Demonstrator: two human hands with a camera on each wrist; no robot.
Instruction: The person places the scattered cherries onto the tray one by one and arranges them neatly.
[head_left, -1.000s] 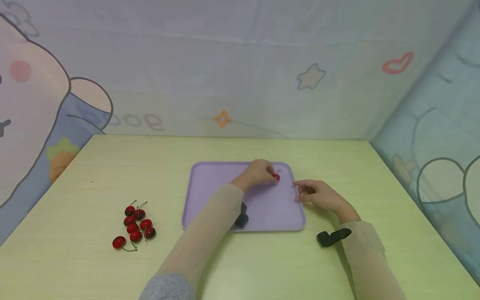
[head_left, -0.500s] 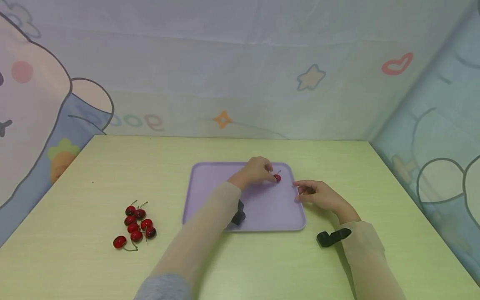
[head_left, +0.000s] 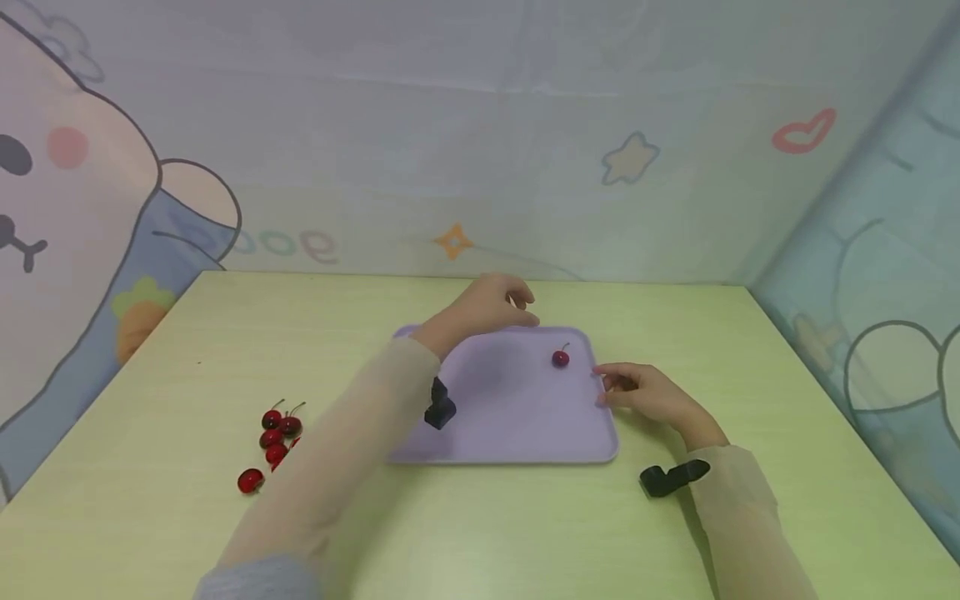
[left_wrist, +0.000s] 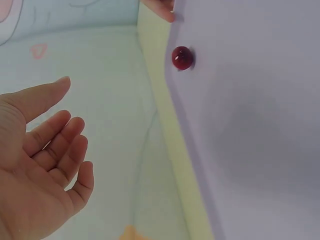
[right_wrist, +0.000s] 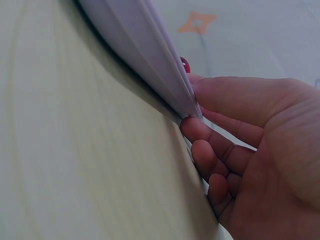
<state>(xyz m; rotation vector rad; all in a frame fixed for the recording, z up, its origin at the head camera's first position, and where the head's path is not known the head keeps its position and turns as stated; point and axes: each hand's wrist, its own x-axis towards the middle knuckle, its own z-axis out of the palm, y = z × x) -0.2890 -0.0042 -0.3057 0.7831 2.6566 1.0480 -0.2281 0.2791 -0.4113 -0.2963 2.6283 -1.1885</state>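
Observation:
A purple tray (head_left: 525, 425) lies flat on the table, and one dark red cherry (head_left: 560, 358) with its stem up sits in its far right corner. My left hand (head_left: 483, 307) hovers over the tray's far edge, holding nothing; in the left wrist view its fingers (left_wrist: 67, 160) are loosely bent and apart from the cherry. At the tray's right side, my right hand (head_left: 652, 398) pinches the rim, thumb (right_wrist: 235, 95) on top and fingertips against the outer side.
Several more cherries (head_left: 272, 438) lie in a cluster on the table at the left, partly hidden behind my left forearm. A patterned cloth backdrop (head_left: 375, 167) rises behind the table's far edge.
My left hand has let go of the cherry in the tray's corner and moved up and to the left. The right hand stays at the tray's rim.

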